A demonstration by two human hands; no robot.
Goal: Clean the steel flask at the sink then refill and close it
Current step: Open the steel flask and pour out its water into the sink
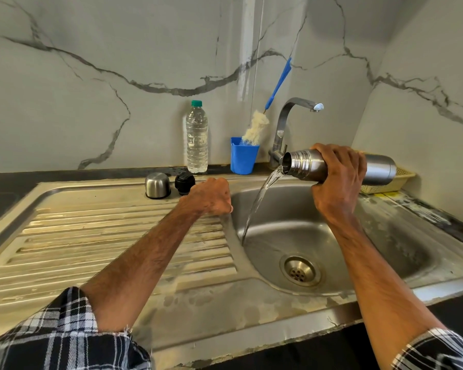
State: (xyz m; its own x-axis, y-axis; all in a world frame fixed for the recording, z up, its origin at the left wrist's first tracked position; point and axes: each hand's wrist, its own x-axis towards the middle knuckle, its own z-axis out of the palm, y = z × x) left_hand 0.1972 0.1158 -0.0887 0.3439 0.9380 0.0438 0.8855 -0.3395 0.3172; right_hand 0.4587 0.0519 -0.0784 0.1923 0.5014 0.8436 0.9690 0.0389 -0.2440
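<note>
The step in hand looks like the rinse-out: the right hand [339, 177] holds the steel flask [303, 166] nearly level over the right side of the sink [291, 292], mouth to the left, and a clear stream of water [259, 201] falls into the basin. Its fingers [331, 153] are wrapped round the flask's middle. The left hand [211, 196] rests at the basin's left edge, fingers curled in and holding nothing.

Next, I judge, comes the emptying out, then either a scrub with the brush [257, 126] standing in the blue cup [243, 158] or a refill from the plastic bottle [197, 140].

The flask is smooth brushed metal, ringed near the neck, probably slippery when wet. Its domed steel cap [157, 185] and ribbed black stopper [185, 184] stand at the far edge of the ridged draining board [91, 236].
</note>
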